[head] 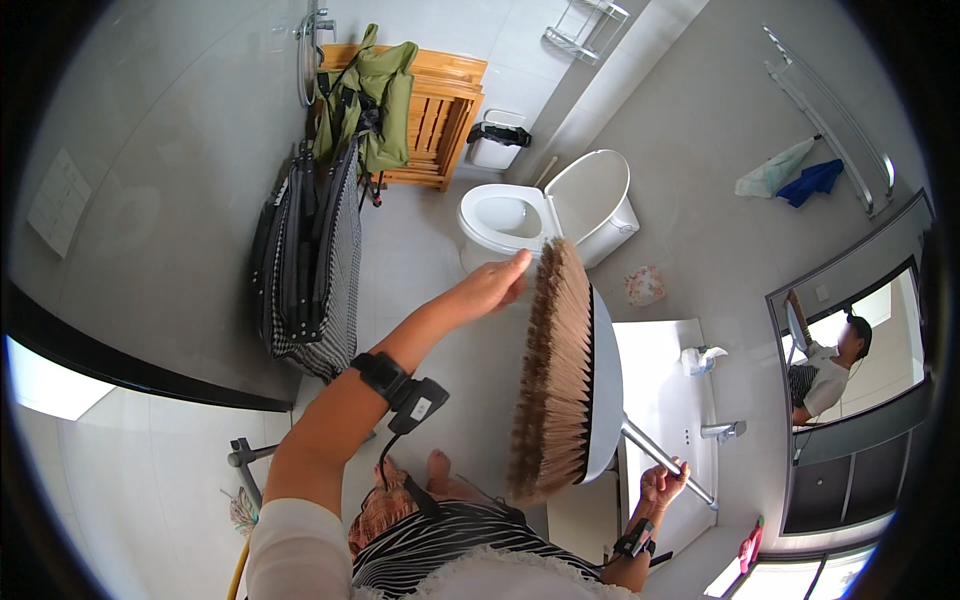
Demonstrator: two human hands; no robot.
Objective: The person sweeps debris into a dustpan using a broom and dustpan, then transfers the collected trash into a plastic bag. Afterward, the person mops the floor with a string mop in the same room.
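A broom with a wide head of brown, pale-tipped bristles and a grey plastic back is lifted up in front of me. My right hand is closed around its metal handle, over the washbasin. My left hand is beside the upper end of the bristles, thumb stretched towards them and fingers curled. Whether it touches or pinches anything is not clear, since its fingers are partly hidden. Both wrists wear a black strap with a small device.
Beyond the hands stands a white toilet, lid raised. On the left lean a folded checked frame item and a wooden slatted rack. A white washbasin with a faucet is at right, below a mirror.
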